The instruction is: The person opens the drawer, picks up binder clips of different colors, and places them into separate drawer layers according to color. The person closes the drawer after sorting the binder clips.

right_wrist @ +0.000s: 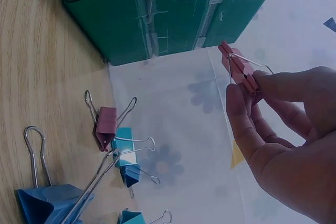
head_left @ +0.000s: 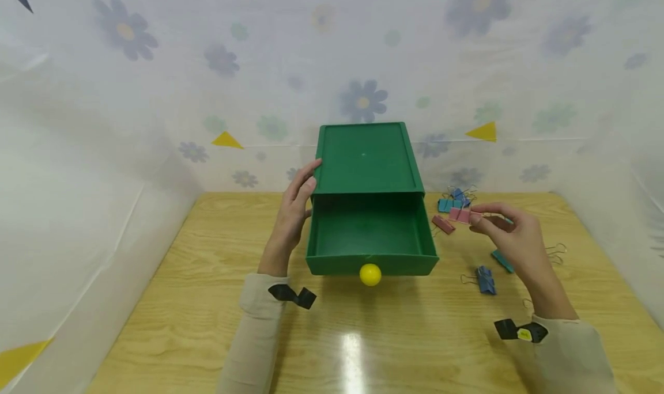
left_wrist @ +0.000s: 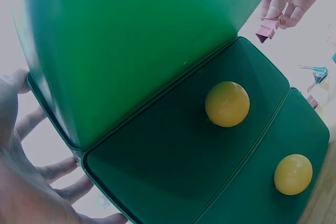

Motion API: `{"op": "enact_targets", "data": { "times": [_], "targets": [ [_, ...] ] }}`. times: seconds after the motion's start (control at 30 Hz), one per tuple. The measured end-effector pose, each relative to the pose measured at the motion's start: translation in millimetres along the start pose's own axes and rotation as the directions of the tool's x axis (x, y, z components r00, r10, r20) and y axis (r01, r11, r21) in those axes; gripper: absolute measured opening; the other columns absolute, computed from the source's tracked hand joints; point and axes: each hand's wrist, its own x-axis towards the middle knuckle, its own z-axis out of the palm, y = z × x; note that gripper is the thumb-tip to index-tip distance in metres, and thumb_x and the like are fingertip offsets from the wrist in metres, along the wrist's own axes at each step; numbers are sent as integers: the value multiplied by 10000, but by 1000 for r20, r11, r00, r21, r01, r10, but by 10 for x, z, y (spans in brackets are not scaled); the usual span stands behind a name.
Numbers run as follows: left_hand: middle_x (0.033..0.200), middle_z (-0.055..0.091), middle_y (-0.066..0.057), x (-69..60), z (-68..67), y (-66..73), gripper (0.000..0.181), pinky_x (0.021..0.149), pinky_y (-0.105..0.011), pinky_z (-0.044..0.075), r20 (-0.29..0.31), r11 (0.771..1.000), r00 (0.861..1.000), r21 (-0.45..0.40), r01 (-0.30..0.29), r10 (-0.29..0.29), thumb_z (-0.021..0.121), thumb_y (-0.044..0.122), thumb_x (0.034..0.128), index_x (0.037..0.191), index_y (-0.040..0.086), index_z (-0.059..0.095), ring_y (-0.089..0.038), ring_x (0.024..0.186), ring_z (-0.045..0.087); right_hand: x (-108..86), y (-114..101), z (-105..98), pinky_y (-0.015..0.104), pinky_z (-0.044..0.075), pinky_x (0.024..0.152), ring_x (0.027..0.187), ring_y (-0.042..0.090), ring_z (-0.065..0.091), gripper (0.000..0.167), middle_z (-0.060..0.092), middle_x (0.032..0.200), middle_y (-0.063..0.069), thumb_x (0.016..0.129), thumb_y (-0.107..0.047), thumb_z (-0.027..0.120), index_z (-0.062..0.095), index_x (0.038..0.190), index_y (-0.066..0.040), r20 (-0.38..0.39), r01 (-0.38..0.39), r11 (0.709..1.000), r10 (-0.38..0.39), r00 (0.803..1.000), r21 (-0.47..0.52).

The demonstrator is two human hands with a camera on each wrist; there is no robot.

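Observation:
A green drawer cabinet [head_left: 365, 158] stands in the middle of the table, its top drawer [head_left: 372, 264] pulled out towards me. My left hand [head_left: 292, 212] touches the cabinet's left side with fairly straight fingers; in the left wrist view they spread along its edge. Right of the cabinet, my right hand [head_left: 510, 238] pinches a pink binder clip [right_wrist: 239, 69] between thumb and fingertips, above the table. Near that hand lie a dark pink clip [head_left: 443, 224], a teal clip [head_left: 449, 205] and a blue clip [right_wrist: 130, 175].
Closer to me on the right lie another blue clip [head_left: 485, 280] and a teal clip [head_left: 502, 260]. A yellow knob [head_left: 370, 275] sticks out from the open drawer's front. Clear tape [right_wrist: 160, 22] joins the cabinet's tiers. A flowered sheet [head_left: 290, 83] hangs behind the table.

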Motion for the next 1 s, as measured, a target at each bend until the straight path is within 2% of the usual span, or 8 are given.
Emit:
{"op": "enact_targets", "data": {
  "times": [0.53, 0.77, 1.0],
  "targets": [
    [1590, 386, 67, -8, -4, 0, 480, 1052, -718, 350, -3, 1000, 1000, -9, -2, 2, 462, 406, 1080, 1552, 318, 466, -256, 1418, 421, -49, -211, 35, 141, 534, 801, 883, 68, 742, 258, 738, 1049, -28, 1005, -69, 658, 674, 1225, 63, -47, 54, 998, -56, 997, -39],
    [1592, 381, 73, -30, -8, -10, 476, 1054, -719, 345, -8, 1000, 1000, -11, 5, -6, 453, 413, 1083, 1551, 325, 466, -250, 1420, 416, -63, -299, 63, 158, 545, 814, 888, 87, 743, 245, 721, 1063, 29, 987, -17, 665, 667, 1204, 96, -52, 85, 995, -82, 995, 50],
    [1602, 367, 69, -14, 2, 5, 477, 1057, -726, 334, -1, 1000, 1000, -13, -4, 4, 455, 400, 1086, 1556, 318, 460, -246, 1431, 401, -110, -431, 78, 167, 546, 831, 905, 108, 742, 225, 735, 1051, 42, 968, 0, 685, 687, 1170, 98, -86, 117, 991, -110, 990, 72]
  ]
}}
